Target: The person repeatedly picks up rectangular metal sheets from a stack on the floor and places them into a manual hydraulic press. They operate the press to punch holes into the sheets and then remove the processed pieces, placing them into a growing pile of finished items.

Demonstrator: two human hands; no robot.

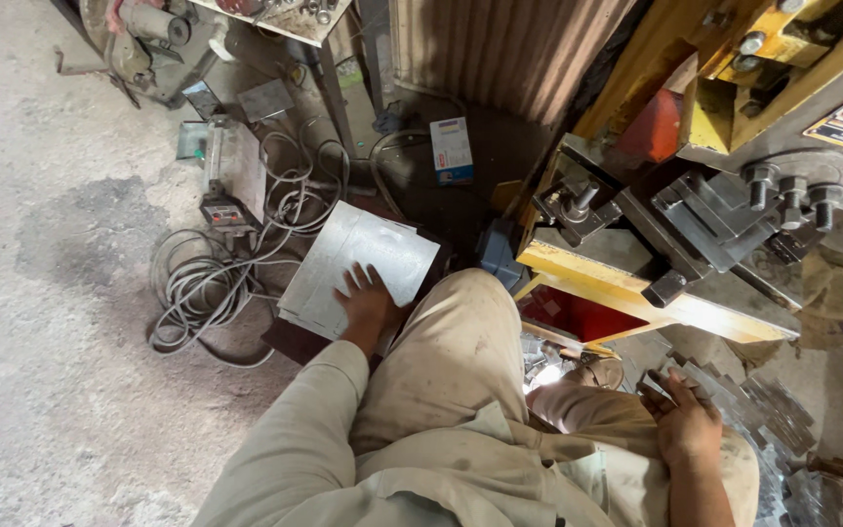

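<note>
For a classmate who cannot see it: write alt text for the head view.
Seated person's left hand rests flat on a stack of metal sheets; the right hand touches small metal pieces beside a yellow press machine. Coiled cable lies left.

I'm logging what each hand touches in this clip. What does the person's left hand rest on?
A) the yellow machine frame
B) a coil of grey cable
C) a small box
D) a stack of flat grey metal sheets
D: the left hand lies flat, palm down, on the stack of flat grey metal sheets beside the person's knee.

One head-worn camera looks steeply down (fairly close) over the person's lap and workshop floor (60,322).
</note>
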